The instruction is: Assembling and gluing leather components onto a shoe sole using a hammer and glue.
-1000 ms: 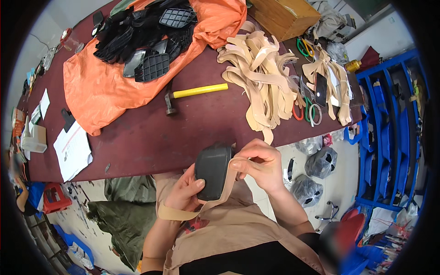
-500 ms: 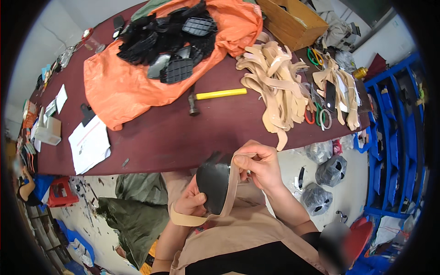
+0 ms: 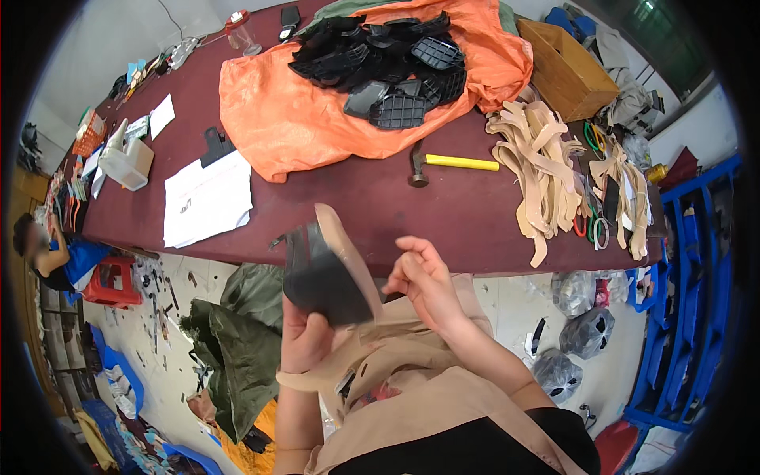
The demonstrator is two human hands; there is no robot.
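Loosely curled fingers [image 3: 428, 250] of the right hand [image 3: 431, 286] sit at about three o'clock of a black sole piece [image 3: 321, 286], close beside its edge; whether their tips pinch anything, I cannot tell. On the left hand [image 3: 305, 345], the thumb presses the piece's lower face from six o'clock, while the other fingers are hidden behind it. The sole piece is tilted above the lap, just off the view's centre toward eight o'clock, before the near edge of the maroon table [image 3: 348, 186]. A beige strip [image 3: 349, 255] runs along its right-hand edge, one end standing clear toward twelve o'clock.

Judging by look, the piece should be light, fairly stiff across its broad face, somewhat smooth, and hardly fragile. The strip seems thin and pliant, apt to twist or crease. A firm hold suits the piece's lower end, thumb in front and fingers behind; the strip is best taken flat, near where it meets the edge.

At two o'clock lie more beige strips [image 3: 540, 170], at one o'clock a yellow-handled hammer [image 3: 461, 163], and at twelve o'clock black moulded pieces [image 3: 398, 112] on an orange sheet [image 3: 265, 103].
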